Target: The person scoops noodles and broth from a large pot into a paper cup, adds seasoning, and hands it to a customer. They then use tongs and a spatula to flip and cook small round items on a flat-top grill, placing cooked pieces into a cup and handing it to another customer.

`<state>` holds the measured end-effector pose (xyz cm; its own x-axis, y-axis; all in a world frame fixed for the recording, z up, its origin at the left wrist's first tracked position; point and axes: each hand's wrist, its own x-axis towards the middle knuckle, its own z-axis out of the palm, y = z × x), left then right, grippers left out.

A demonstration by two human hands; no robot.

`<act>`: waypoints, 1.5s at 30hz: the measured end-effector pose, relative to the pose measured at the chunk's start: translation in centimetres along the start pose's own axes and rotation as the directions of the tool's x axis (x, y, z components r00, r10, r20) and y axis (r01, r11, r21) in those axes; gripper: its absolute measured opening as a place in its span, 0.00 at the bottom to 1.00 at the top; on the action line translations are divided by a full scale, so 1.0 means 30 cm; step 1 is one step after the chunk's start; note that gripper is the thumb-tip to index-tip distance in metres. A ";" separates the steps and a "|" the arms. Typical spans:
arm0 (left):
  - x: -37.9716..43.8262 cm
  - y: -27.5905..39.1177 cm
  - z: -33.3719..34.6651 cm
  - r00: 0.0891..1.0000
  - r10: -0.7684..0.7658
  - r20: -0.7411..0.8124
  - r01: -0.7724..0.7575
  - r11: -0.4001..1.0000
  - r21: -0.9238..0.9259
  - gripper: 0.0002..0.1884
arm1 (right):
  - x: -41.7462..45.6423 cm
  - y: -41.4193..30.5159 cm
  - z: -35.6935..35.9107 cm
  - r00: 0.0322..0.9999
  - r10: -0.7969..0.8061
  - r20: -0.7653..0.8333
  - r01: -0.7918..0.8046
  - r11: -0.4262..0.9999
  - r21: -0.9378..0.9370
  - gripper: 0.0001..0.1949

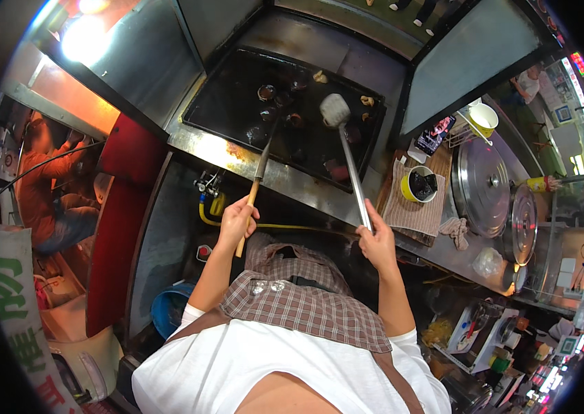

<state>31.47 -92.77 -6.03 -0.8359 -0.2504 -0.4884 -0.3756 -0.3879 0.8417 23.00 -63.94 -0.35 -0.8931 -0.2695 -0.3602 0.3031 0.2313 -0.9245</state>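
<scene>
My left hand (240, 220) grips the wooden handle of a long metal spatula (258, 178), whose dark end reaches among the food on the black griddle (225, 88). In my right hand (378, 239) is the long metal handle of a ladle or turner (335, 110), its broad pale head over the right part of the griddle. Several dark, shiny round pieces of food (267, 92) lie around the griddle's middle. Light-brown pieces (320, 77) sit near its far edge, with others (367, 101) by the right edge. What the dark pieces are, I cannot tell.
Metal side panels (470, 57) flank the griddle. On the right, a yellow-and-white tub (419, 184) holding a black bag stands on a striped cloth (406, 211). A phone (436, 135) and large lidded pots (483, 181) are beyond. A yellow hose (292, 226) runs beneath. A person (54, 186) sits at left.
</scene>
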 end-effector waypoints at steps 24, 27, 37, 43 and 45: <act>0.042 0.037 0.604 0.772 -0.117 0.625 -0.248 0.849 0.466 0.20 | -0.507 0.039 -0.211 0.831 0.077 -0.551 -0.041 0.996 0.078 0.29; 0.017 0.059 0.574 0.789 -0.086 0.608 -0.247 0.862 0.442 0.20 | -0.485 0.053 -0.225 0.790 0.081 -0.608 -0.029 0.995 0.094 0.29; 0.072 0.023 0.114 0.954 0.300 0.024 -0.234 0.689 0.686 0.18 | -0.072 0.055 -0.013 0.968 0.190 0.163 -0.247 0.829 0.502 0.29; 0.061 0.041 0.096 0.998 0.064 -0.019 -0.045 0.850 0.525 0.17 | 0.059 0.025 0.099 0.956 0.188 0.225 -0.256 0.907 0.333 0.32; 0.037 0.049 0.114 0.999 0.032 0.030 -0.043 0.875 0.482 0.17 | -0.007 0.039 0.050 0.967 0.177 0.181 -0.234 0.897 0.374 0.31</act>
<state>28.63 -90.59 -4.54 -0.8592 -0.2361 -0.4540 -0.4859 0.0984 0.8684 24.06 -65.02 -1.55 -0.7501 -0.3890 -0.5348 0.6057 -0.0794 -0.7917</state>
